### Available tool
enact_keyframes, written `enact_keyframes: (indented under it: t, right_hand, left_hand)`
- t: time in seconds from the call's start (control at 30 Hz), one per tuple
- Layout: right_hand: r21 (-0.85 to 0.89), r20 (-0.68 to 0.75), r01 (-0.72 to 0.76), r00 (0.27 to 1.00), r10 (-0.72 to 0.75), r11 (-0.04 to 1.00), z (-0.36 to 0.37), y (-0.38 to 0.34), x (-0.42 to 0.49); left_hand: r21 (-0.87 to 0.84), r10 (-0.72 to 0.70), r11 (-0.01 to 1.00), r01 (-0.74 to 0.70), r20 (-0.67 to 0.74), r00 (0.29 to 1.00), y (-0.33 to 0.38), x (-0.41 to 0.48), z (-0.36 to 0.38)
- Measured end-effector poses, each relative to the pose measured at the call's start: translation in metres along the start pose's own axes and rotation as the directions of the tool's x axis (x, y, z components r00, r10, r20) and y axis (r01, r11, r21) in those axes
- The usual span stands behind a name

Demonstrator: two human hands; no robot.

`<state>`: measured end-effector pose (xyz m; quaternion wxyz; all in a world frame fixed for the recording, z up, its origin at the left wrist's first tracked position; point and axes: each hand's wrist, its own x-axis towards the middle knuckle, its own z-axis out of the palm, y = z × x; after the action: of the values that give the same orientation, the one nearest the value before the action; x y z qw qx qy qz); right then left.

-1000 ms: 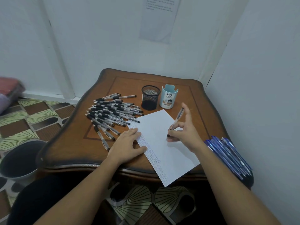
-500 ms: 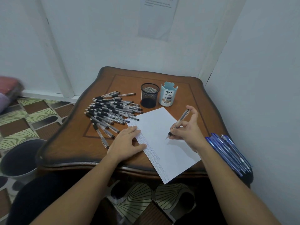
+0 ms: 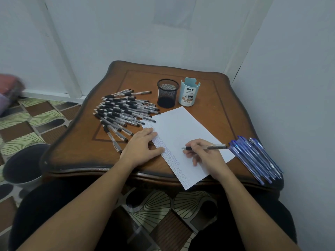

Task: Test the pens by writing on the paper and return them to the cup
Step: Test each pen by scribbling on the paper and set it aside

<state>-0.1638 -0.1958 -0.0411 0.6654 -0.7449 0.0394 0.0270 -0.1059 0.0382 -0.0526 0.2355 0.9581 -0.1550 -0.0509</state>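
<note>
While pinching black-grip pen in right hand: long axis left-right, tip left, at white paper, contact unclear. Pressing paper's left edge with flat left hand, fingers spread. Black mesh cup far, beyond paper.

Wooden table set into a white corner. Patterned floor tiles on the left, dark bucket beside the table, pale sheet on the wall.

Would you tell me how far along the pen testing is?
Done: marks line the paper along its left edge. In hand: the right hand grips a pen, tip at the sheet; the left hand presses it flat. Left: the black pen pile; the mesh cup shows none.
</note>
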Motion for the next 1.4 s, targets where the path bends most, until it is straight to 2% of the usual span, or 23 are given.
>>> enact_keyframes:
  t: [0.13,0.23,0.37,0.5,0.87,1.2,1.4]
  right_hand:
    - [-0.059,0.004,-0.023,1.0,0.024,0.998,0.005,0.006,0.0]
    - [-0.179,0.019,0.023,1.0,-0.02,0.984,0.008,0.007,-0.001]
    - [-0.223,0.054,0.066,0.997,-0.055,0.973,0.007,0.009,-0.007]
    - [-0.218,0.005,0.062,0.998,-0.062,0.974,0.008,0.015,-0.009]
    - [-0.211,0.007,0.054,0.999,-0.053,0.976,0.011,0.016,-0.01]
    - [-0.277,0.019,0.048,0.999,-0.044,0.96,0.01,0.017,-0.01]
    - [-0.242,0.014,0.043,0.999,-0.041,0.969,0.011,0.016,-0.011]
  left_hand:
    - [0.004,-0.003,1.0,0.003,-0.012,1.0,0.0,0.001,0.001]
    - [-0.005,-0.001,1.0,0.001,-0.019,1.0,0.0,0.001,0.001]
    - [-0.01,0.001,1.0,-0.002,-0.023,1.0,-0.001,0.001,0.002]
    - [-0.002,0.004,1.0,-0.004,-0.025,1.0,-0.001,0.002,0.002]
    - [-0.009,0.001,1.0,-0.001,-0.024,1.0,0.0,0.002,0.001]
    - [-0.027,-0.004,1.0,0.003,-0.035,0.999,0.0,0.001,0.002]
    - [-0.019,-0.004,1.0,0.003,-0.031,1.0,0.0,0.001,0.002]
